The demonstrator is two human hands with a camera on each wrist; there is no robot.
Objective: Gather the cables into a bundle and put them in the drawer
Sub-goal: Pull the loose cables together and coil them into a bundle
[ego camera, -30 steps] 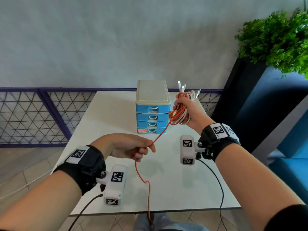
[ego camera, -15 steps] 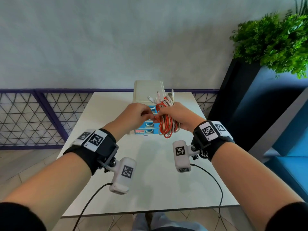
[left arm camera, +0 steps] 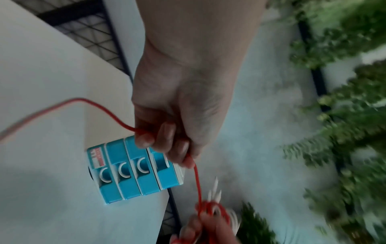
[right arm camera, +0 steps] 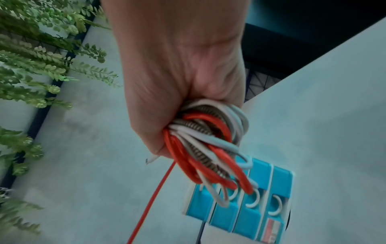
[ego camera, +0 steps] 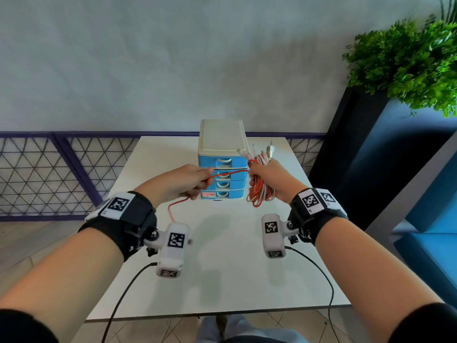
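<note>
My right hand (ego camera: 268,178) grips a bundle of red and white cables (ego camera: 259,194) (right arm camera: 211,148), looped, with white plug ends sticking up above the fist. It is held in the air just right of the small drawer unit (ego camera: 222,167) (left arm camera: 133,173) (right arm camera: 246,203), whose blue drawers all look shut. A loose red cable (ego camera: 228,172) (left arm camera: 197,181) runs taut from the bundle leftward to my left hand (ego camera: 190,181) (left arm camera: 167,140), which pinches it in curled fingers. Its tail (ego camera: 173,209) hangs down from that hand toward the white table (ego camera: 222,280).
The drawer unit stands at the far middle of the table. A purple mesh railing (ego camera: 49,169) runs behind the table on the left. A dark planter with a green plant (ego camera: 408,65) and a blue bench (ego camera: 432,219) stand to the right.
My left hand, which met the bundle half a second ago, has pulled away to the left, drawing the red cable taut. The right hand with the bundle has shifted slightly right.
</note>
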